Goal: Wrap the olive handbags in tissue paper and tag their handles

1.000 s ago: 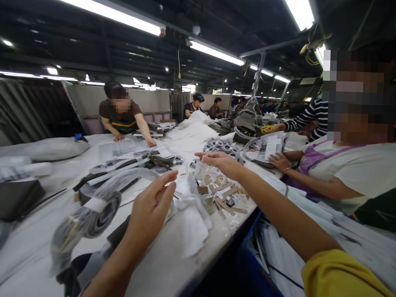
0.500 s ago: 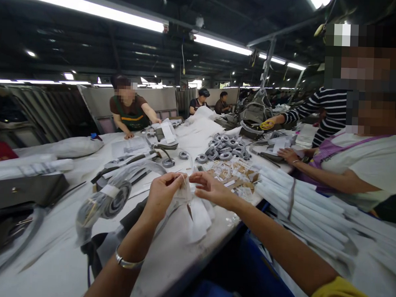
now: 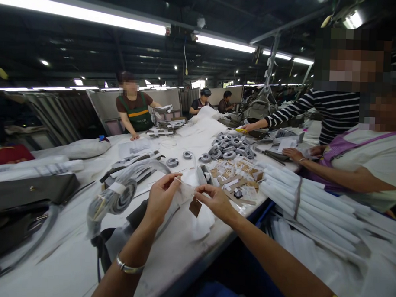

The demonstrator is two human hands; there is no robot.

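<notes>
My left hand (image 3: 163,198) is closed, its thumb and fingertips pinching a thin white string (image 3: 185,183). Pale translucent material (image 3: 183,193) shows just below that string; whether the fingers also grip it I cannot tell. Close by, my right hand (image 3: 218,202) pinches at the top of a small brown tag (image 3: 195,207), which hangs from the fingertips. Beneath the tag, a white sheet (image 3: 203,223) lies at the table edge. A plastic-wrapped coil of grey strap (image 3: 120,198) rests left of my left hand.
Many grey strap coils (image 3: 231,146) are heaped beyond my hands, with scattered brown and white tags (image 3: 238,173) nearer. White wrapped strips (image 3: 308,204) are bundled at right. A dark bag (image 3: 37,195) lies left. Co-workers stand across and at right, one in a striped sleeve (image 3: 292,110).
My right hand has closed from spread fingers into a pinch. The brown tag now faces the camera below it. Across the table, a co-worker has straightened up; the striped arm has reached further left.
</notes>
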